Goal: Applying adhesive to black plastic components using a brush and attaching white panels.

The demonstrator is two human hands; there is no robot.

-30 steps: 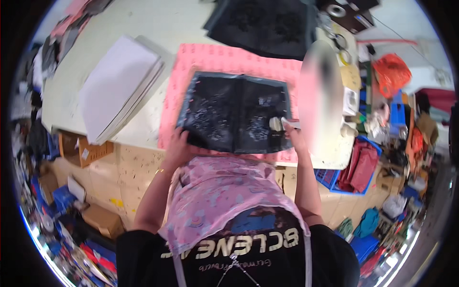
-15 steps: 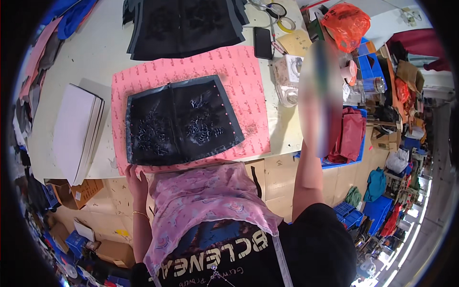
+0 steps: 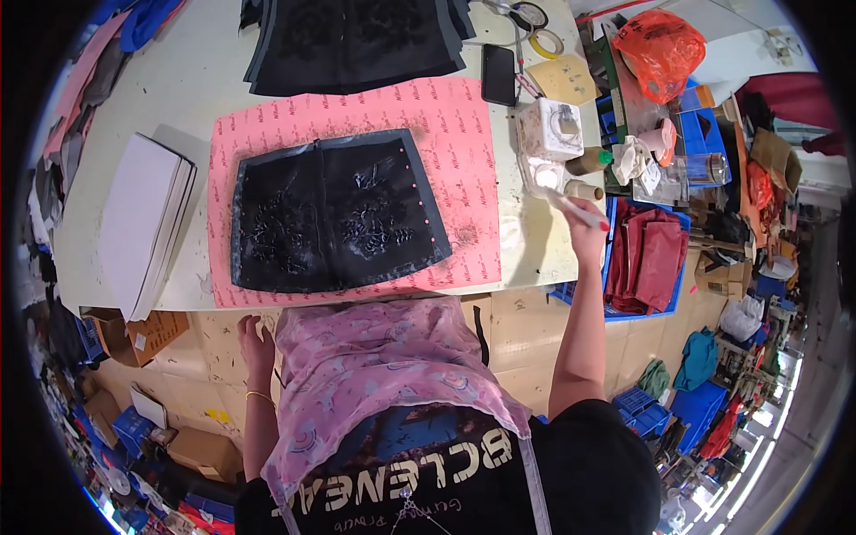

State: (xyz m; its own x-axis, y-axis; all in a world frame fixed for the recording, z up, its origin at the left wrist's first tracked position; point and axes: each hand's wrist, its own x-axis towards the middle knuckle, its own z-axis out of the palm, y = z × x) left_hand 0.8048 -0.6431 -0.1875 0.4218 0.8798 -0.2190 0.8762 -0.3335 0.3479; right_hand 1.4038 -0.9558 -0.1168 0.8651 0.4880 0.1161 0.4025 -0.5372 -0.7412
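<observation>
Nearest of all, the left hand (image 3: 257, 343) is held just short of the pink sheet (image 3: 473, 160), by its near left corner; its grip is loose, fingers apart, nothing held. Off the sheet's right side now, a slim white tool (image 3: 584, 214) with a red end is clamped in the grip of the right hand (image 3: 586, 234), its tip pointed at a small white container (image 3: 546, 176); whether the two are touching cannot be told. And on the sheet itself, the dark fabric panel (image 3: 325, 214) is laid flat, its glossy patches facing up. Those patches could be smeared if brushed by a sleeve or palm, and drips could be left across panel and sheet if the tool is overloaded. Right of the sheet, beyond the container, a white block (image 3: 550, 127) is set close; with things so crowded, something might be tipped by a careless wrist. Beyond the sheet's far edge, more dark panels (image 3: 348, 45) are stacked.
</observation>
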